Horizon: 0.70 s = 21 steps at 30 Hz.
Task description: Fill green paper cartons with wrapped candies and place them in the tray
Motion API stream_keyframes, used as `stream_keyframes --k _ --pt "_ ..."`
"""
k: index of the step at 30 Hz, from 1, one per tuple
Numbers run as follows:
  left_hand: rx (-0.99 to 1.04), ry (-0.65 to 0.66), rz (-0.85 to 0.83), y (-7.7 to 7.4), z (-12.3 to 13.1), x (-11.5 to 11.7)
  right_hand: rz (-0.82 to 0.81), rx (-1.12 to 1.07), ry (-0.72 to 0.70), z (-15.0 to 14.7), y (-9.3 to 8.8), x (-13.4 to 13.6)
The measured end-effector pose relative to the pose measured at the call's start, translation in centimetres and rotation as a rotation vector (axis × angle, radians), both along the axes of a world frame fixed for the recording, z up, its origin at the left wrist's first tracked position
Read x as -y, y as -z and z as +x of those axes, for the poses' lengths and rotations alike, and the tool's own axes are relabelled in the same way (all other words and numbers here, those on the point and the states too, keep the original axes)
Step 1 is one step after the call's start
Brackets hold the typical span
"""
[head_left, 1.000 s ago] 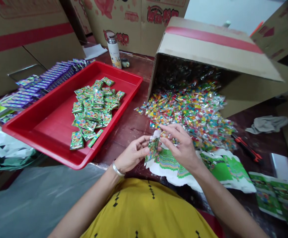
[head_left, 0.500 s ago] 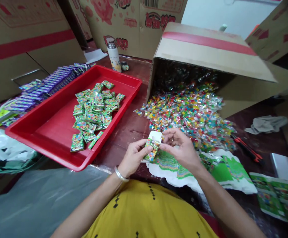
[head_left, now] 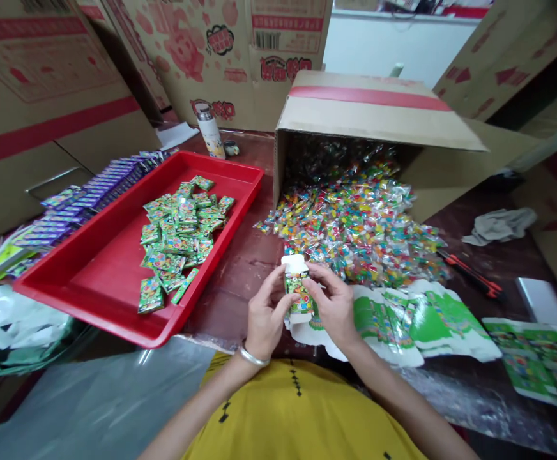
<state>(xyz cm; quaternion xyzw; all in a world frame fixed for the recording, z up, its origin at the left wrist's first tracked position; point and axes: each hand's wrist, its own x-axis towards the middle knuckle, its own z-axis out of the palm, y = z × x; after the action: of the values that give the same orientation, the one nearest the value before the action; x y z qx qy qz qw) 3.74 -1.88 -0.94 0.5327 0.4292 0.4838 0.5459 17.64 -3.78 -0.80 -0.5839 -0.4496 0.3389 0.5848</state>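
Both hands grip a small green printed carton (head_left: 297, 291) with its white top flap up, held just above the table edge in front of me. My left hand (head_left: 265, 315), with a silver bangle at the wrist, pinches its left side. My right hand (head_left: 335, 306) pinches its right side. Under the hands lies a stack of flat green carton blanks (head_left: 403, 319). Just beyond spreads a heap of small clear candy packets (head_left: 359, 227), spilling from a cardboard box (head_left: 374, 108) tipped on its side.
A red tray (head_left: 91, 275) at the left holds a pile of filled green cartons (head_left: 180, 230). Purple packets (head_left: 87, 195) lie in a row behind it. A flask (head_left: 210, 132), an orange cutter (head_left: 470, 275), a grey cloth (head_left: 496, 225) and more blanks (head_left: 537, 364) sit around. Big boxes wall the back.
The carton has been brought upright between both hands, with its top flap raised. The hands drew closer to my body, and the camera tilted up slightly.
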Motion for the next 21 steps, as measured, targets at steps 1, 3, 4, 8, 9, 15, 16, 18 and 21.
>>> stream_keyframes --k 1,3,4,8,9,15,16,18,21 --pt "-0.01 0.049 -0.005 0.0 -0.3 0.1 0.01 0.03 -0.001 0.0 0.1 0.2" --pt "-0.007 0.141 -0.026 0.1 -1.0 0.3 0.025 0.084 -0.023 -0.1 0.3 0.6" --pt "-0.002 0.184 -0.036 0.1 -1.3 0.3 0.041 0.114 -0.035 -0.1 0.4 0.9" --pt "0.018 0.265 -0.045 0.3 -2.0 0.6 0.105 0.147 -0.081 -0.4 0.7 1.5" --pt "0.033 0.249 -0.04 0.4 -2.1 0.7 0.112 0.099 -0.087 -0.5 0.7 1.7" --pt "0.123 0.176 -0.065 0.3 -2.6 2.1 0.101 -0.111 -0.239 -1.1 -0.2 2.3" --pt "0.088 0.181 -0.057 0.2 -2.9 2.3 0.082 -0.114 -0.278 -1.1 -0.4 2.4" --pt "0.014 0.2 -0.035 -0.2 -3.4 2.7 0.021 -0.122 -0.317 -0.9 -0.8 2.6" --pt "-0.032 0.24 -0.016 -0.7 -4.0 3.0 -0.092 -0.11 -0.317 -0.5 -1.4 2.4"
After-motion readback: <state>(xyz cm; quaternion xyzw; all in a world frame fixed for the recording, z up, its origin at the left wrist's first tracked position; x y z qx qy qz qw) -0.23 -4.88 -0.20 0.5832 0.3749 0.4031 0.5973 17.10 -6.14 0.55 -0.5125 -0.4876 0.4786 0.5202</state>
